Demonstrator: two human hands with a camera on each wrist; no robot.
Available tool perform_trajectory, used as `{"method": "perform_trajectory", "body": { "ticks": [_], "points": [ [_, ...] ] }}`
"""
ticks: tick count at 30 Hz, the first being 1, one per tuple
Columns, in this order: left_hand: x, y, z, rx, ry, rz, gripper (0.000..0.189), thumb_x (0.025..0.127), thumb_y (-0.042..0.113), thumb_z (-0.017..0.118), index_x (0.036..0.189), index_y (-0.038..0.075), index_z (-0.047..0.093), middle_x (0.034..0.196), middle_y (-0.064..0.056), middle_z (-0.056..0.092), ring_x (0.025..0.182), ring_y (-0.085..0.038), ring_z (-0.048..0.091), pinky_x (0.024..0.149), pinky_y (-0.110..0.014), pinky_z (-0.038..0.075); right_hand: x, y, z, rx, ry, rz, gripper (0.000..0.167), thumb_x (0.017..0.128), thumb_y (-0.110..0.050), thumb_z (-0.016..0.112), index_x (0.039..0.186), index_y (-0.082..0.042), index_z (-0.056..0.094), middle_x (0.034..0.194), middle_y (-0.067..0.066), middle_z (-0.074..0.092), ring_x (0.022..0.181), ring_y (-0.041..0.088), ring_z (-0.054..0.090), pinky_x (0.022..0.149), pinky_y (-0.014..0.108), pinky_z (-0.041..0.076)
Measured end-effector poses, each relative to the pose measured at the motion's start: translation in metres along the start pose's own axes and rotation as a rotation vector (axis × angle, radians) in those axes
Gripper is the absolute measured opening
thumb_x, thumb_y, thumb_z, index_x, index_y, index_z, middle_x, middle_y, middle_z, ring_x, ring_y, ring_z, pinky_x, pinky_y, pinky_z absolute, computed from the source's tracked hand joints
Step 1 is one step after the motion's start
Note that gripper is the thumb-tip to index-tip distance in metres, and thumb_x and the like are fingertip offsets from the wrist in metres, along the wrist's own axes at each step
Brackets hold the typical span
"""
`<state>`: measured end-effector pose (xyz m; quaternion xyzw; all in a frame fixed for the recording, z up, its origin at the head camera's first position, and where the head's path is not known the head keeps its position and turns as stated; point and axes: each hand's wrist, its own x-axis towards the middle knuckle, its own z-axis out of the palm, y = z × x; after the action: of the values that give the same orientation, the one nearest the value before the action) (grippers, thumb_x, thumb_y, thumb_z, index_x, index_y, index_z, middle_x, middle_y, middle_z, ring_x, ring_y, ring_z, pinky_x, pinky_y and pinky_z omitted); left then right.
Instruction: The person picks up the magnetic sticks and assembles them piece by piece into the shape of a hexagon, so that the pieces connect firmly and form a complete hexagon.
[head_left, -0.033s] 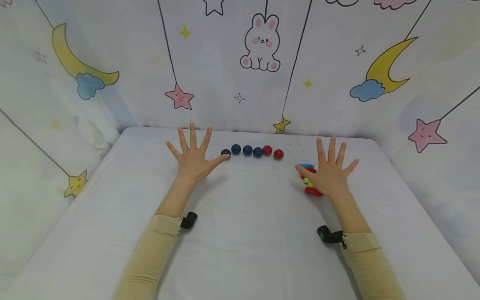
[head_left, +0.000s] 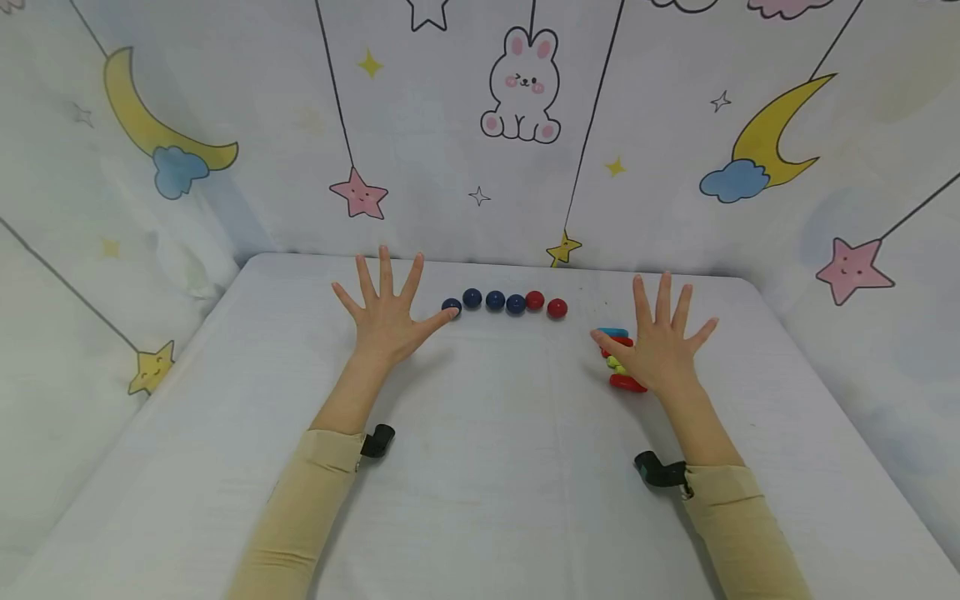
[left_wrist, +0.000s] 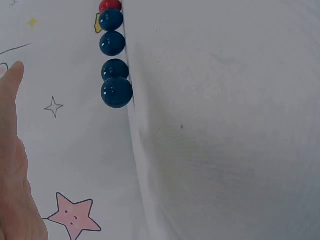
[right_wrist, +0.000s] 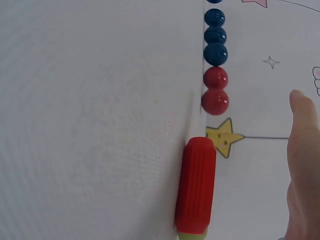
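My left hand (head_left: 384, 321) is spread with its fingers apart and holds nothing. In the head view its thumb tip overlaps the leftmost dark blue ball (head_left: 448, 306). That ball belongs to a row of several glossy blue balls (left_wrist: 112, 44) and two red balls (right_wrist: 215, 102) on the white table. On the other side, my right hand (head_left: 663, 346) is spread too, with nothing in it. Partly hidden behind its thumb lie small colourful pieces: a blue bar (head_left: 613, 332), a yellow-green piece (head_left: 614, 364) and red pieces (head_left: 627, 383). One red ridged piece (right_wrist: 196, 182) shows close up in the right wrist view.
White cloth covers the table (head_left: 480, 450), whose far edge meets a backdrop (head_left: 450, 150) printed with moons, stars and a rabbit. Black wrist cameras (head_left: 660, 469) sit at the cuffs of the beige sleeves (head_left: 300, 508).
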<state>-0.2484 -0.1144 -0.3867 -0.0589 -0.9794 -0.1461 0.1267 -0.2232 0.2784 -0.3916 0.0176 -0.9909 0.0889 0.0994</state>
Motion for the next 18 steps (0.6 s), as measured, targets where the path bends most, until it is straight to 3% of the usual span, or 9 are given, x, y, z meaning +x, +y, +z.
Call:
{"method": "perform_trajectory", "body": {
  "ticks": [18],
  "points": [
    [-0.0017,0.0009,0.0014,-0.005,-0.048,0.007,0.099,0.079,0.088,0.032,0.155,0.038,-0.005,0.156,-0.006,-0.029,0.136,-0.031,-0.038,0.097,-0.067,-0.027,-0.0005,0.0016,0.0025,0.047,-0.022,0.004,0.106,0.084,-0.075,0.047,0.155,-0.024,-0.012,0.157,0.01,-0.028,0.141,0.041,-0.027,0.091,0.076,-0.021]
  ]
}}
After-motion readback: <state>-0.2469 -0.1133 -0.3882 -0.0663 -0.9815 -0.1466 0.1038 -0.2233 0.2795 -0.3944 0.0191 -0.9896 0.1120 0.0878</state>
